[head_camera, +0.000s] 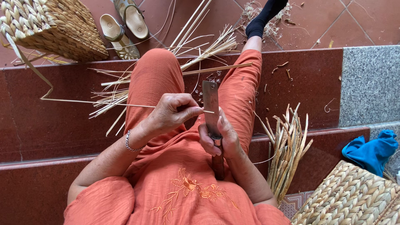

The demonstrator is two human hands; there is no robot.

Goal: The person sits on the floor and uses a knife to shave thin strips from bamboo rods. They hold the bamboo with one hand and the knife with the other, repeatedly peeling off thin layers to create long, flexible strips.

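My right hand (218,137) grips the wooden handle of a broad flat knife (210,102), its rusty blade pointing away from me over my lap. My left hand (171,111) pinches a long thin pale strip of cane (96,102) that runs from the far left across to the blade. The strip's end meets the blade's edge by my right thumb. I sit on red stone steps in orange clothes, a bracelet on my left wrist.
Loose cane strips (196,46) lie under my knees. A bundle of split stalks (287,146) leans at the right. Woven baskets sit at top left (54,27) and bottom right (350,196). Sandals (123,29) and a blue cloth (371,152) lie nearby.
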